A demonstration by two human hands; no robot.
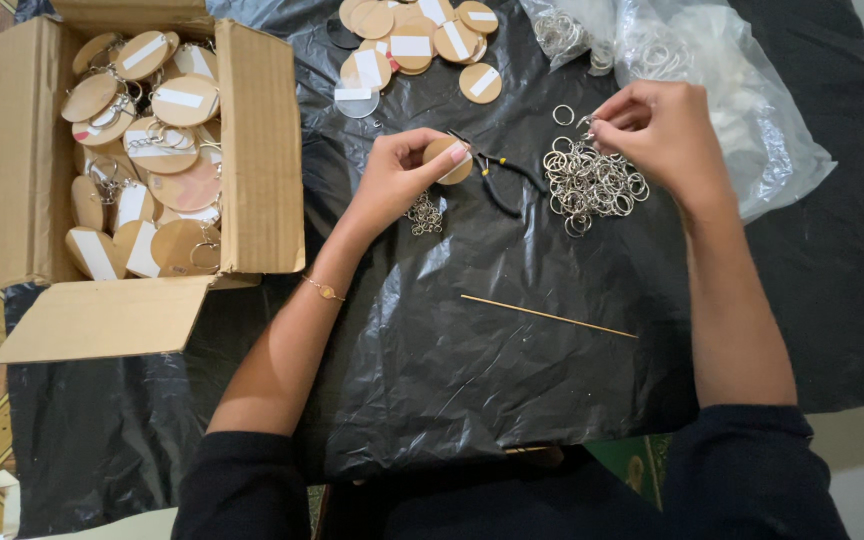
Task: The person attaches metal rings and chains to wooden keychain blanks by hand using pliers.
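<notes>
Plastic sheeting (512,360), black, glossy and creased, covers the work surface. On it lies a loose heap of small silver metal rings (592,182), thin and round, tangled over one another. Just left of the heap rest dark-handled pliers (497,180), and nearer the person a thin straight wooden stick (549,315). At the top edge sits a pile of flat round wooden discs (422,45), pale tan, several with white strips across them. A clear crinkled plastic bag (742,90) at upper right holds more rings. An open cardboard box (257,150) on the left is full of like discs fitted with rings and chains.

The left hand (392,185) is curled narrow around one wooden disc (449,160), thumb and fingers pinching its edge, above a short silver chain (424,214) lying on the sheeting. The right hand (657,130) hovers at the upper right of the ring heap, fingertips pinched close together on a small metal ring (585,122).
</notes>
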